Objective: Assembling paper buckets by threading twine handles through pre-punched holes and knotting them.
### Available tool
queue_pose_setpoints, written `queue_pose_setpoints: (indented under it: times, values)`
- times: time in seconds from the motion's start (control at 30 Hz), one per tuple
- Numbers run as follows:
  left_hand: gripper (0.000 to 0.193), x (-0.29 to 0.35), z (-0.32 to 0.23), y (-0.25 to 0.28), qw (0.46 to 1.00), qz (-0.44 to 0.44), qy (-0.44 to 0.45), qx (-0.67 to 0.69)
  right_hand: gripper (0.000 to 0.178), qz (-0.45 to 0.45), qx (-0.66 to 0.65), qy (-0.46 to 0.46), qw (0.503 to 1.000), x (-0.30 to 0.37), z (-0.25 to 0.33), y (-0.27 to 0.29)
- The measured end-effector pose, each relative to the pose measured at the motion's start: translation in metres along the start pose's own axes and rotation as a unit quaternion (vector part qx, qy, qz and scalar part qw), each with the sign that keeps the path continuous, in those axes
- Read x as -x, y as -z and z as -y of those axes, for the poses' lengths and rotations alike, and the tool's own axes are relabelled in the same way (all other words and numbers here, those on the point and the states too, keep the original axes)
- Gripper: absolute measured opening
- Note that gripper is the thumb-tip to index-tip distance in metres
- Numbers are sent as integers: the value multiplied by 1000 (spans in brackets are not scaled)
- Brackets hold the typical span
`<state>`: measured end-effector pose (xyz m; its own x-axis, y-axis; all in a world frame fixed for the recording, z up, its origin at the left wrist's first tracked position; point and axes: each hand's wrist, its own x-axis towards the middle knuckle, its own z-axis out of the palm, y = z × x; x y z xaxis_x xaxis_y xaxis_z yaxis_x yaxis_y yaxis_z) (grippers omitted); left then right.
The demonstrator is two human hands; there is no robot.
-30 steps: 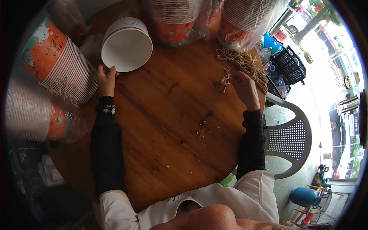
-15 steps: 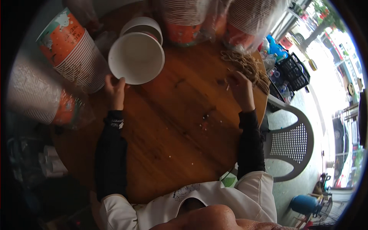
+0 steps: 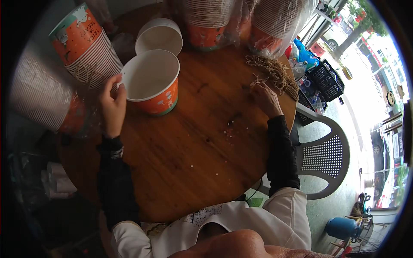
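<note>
My left hand (image 3: 112, 108) is at the left side of a paper bucket (image 3: 160, 102), with thumb and fingers closed at its rim. The bucket is white inside and orange with a green base outside. It leans slightly on the wooden table, its mouth facing up and toward me. Just behind it a second white-lined bucket (image 3: 160, 38) lies tipped, partly hidden by the first. At the table's right side my right hand (image 3: 267, 99) pinches strands from a loose heap of tan twine (image 3: 279, 73). Its fingertips are partly covered by the strands.
Nested bucket stacks stand at the left (image 3: 92, 56) and far side (image 3: 207, 21), some in clear plastic (image 3: 275, 26). Small white and pink bits dot the round table (image 3: 193, 137). A grey chair (image 3: 325, 157) and black crates (image 3: 325, 81) stand to the right.
The front bucket has come down and nearer, and its orange side now shows. My left hand has shifted left with its rim. My right hand has moved slightly down, still at the twine.
</note>
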<state>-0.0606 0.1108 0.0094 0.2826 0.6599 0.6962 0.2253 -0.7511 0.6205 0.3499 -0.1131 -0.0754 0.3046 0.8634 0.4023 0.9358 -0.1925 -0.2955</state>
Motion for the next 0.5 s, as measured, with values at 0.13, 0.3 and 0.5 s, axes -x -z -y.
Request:
queue_pose_setpoints:
  times: [0.13,0.3,0.5]
  values:
    - [21,23,-67,-26,988,2,-146,-48,14,-22,5,21,1000,-7,24,-5]
    - [21,61,-93,-95,969,177,56,165,12,-6,-257,82,963,-26,123,18]
    - [33,59,-61,-153,948,212,93,217,15,81,-327,131,932,-31,145,16]
